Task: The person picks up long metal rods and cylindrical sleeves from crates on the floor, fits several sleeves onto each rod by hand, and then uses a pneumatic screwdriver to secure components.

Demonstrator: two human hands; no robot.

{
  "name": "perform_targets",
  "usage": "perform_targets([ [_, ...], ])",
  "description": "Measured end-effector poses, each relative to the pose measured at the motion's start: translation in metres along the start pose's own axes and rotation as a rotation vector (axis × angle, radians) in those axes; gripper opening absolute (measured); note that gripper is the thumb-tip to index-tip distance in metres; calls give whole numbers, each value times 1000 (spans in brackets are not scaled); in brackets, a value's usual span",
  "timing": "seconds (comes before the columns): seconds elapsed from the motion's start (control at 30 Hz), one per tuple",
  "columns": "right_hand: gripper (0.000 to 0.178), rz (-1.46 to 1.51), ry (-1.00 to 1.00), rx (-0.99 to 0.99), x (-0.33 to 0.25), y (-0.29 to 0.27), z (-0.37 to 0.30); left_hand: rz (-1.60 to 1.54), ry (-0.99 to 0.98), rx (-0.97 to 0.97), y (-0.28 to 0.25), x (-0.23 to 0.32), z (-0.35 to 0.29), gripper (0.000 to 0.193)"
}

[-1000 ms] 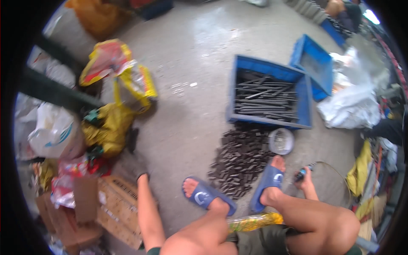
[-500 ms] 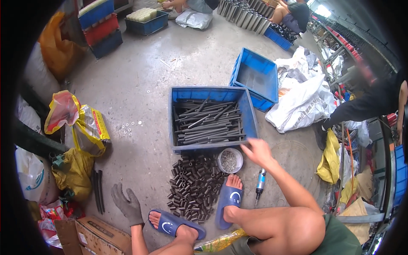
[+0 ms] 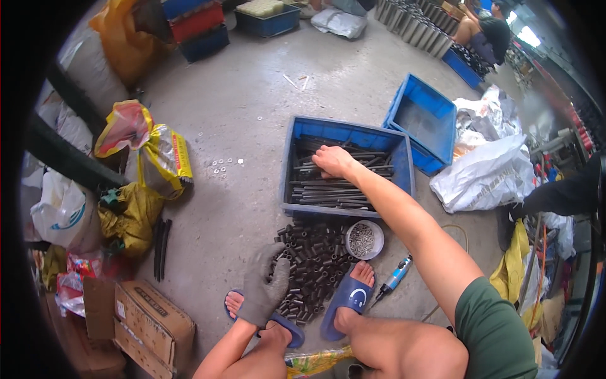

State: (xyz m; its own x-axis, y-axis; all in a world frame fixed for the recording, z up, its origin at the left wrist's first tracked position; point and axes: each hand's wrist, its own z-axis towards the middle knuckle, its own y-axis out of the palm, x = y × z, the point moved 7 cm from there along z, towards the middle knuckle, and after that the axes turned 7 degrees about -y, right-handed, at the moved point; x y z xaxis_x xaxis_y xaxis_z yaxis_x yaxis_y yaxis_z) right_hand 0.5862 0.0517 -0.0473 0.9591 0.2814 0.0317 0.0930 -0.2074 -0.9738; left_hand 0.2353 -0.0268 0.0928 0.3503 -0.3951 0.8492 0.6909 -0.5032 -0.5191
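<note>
My left hand (image 3: 262,284), in a grey glove, is at the left edge of a pile of short black tubes (image 3: 315,268) on the floor. Its fingers and thumb curl round some of these tubes. My bare right hand (image 3: 332,162) reaches into a blue crate (image 3: 347,210) beyond the pile. Its fingers are bent down and closed among long black rods (image 3: 334,192); the fingertips are partly hidden, and the rod under them is hard to make out. A white tub (image 3: 377,242) of small metal pieces (image 3: 362,242) stands between pile and crate.
A blue power screwdriver (image 3: 396,276) lies right of my sandalled foot. Behind the crate stands another blue crate (image 3: 435,155), beside white sacks (image 3: 483,180). A yellow bag (image 3: 167,158), a cardboard box (image 3: 154,319) and two black rods (image 3: 162,249) are at left. Other people sit far back.
My right hand has moved from beside the crate's near edge into it, onto the rods. My left hand has moved right from bare floor to the tube pile and curled. The view has shifted.
</note>
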Motion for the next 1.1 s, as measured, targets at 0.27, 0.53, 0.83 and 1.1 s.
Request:
perform_targets([
  [0.27,29,-88,118,89,-3,20,-21,-197,-262,-206,-6,10,10,31],
  [0.53,36,-91,93,42,-8,3,-21,115,-413,-543,-95,24,45,32],
  [0.83,22,168,-29,540,16,-90,-99,-239,-278,-455,10,21,115,36],
  [1.1,24,662,-368,663,-126,-272,-114,-456,30,-186,43,73,100,55],
])
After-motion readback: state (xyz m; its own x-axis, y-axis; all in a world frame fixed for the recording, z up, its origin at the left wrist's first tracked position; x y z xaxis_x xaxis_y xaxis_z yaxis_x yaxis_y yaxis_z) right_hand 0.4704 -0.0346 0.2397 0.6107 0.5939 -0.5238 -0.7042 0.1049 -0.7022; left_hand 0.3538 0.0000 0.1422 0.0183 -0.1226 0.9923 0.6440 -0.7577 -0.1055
